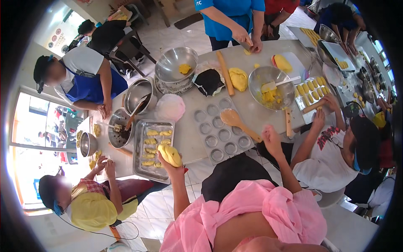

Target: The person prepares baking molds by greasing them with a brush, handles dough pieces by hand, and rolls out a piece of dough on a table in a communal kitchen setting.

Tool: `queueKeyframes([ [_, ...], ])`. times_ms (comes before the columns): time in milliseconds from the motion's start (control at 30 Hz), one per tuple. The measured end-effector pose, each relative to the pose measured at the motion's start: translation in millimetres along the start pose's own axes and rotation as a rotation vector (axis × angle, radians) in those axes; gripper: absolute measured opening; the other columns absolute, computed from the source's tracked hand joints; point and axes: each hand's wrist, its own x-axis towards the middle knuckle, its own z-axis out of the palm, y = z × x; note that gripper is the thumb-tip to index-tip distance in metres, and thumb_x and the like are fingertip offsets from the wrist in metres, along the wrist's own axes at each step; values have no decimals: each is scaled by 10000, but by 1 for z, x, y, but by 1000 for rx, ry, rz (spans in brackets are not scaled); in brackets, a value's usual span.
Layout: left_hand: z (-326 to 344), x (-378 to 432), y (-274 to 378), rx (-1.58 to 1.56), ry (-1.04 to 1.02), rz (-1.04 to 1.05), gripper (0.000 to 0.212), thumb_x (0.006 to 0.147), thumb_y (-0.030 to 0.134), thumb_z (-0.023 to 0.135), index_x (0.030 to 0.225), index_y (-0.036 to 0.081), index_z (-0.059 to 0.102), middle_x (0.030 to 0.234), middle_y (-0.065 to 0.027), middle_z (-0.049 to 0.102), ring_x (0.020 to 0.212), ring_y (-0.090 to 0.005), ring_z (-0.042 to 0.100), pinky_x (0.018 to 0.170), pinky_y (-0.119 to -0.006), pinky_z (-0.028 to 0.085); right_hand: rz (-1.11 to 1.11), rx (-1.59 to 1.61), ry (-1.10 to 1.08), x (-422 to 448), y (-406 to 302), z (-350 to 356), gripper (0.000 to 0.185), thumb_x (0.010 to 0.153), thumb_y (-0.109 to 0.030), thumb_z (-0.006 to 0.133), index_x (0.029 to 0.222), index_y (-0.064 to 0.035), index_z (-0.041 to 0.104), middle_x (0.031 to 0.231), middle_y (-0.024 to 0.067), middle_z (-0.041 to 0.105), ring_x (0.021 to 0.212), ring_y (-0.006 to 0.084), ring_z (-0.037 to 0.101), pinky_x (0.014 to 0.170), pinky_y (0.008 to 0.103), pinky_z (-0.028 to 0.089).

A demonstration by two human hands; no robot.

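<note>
My left hand (171,169) grips a smooth yellow lump of dough (170,155) with a crease in it, raised over the right edge of a metal baking tray (137,157). Several small shaped yellow dough pieces (150,141) sit in rows in that tray. My right hand (271,138) is raised off the table to the right; nothing shows in it, and how its fingers lie is unclear. Nearest to it is the handle of a wooden spoon (237,123), which rests across a metal muffin pan (211,141) with round cups.
Steel bowls stand around the table, one holding yellow dough (273,94), another a dark filling (124,134). A rolling pin (225,74) lies beside a dough mound (238,79). Co-workers' hands work close by at left (105,165), right (318,121) and across the table (248,42), the last with a knife.
</note>
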Motion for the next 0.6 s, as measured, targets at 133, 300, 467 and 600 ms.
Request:
queueKeyframes([
  [133,-19,-2,-35,42,-150,-216,412,842,500,433,1037,144,506,929,-34,567,734,-150,569,581,-305,494,150,-35,-265,-39,26,17,258,764,-110,625,972,-9,510,781,102,537,673,180,549,595,279,450],
  [300,-18,34,-87,136,-210,-339,381,871,452,426,1042,123,514,983,-57,581,764,-145,590,599,-313,518,194,-63,-145,-54,37,47,328,704,-81,663,975,5,501,877,150,529,725,273,568,631,353,467],
  [467,18,44,-107,281,-229,-264,328,878,355,480,1072,91,460,930,-54,537,797,-169,574,645,-314,505,22,-441,-42,-37,34,53,379,692,-56,637,1032,-15,475,997,175,482,906,334,507,740,388,427],
  [600,12,56,-111,322,-262,-253,338,868,363,492,1067,91,461,915,-61,542,778,-176,579,609,-325,512,-204,-601,-37,-9,29,57,424,693,-45,612,1087,-37,456,1041,173,443,993,356,453,788,387,393],
])
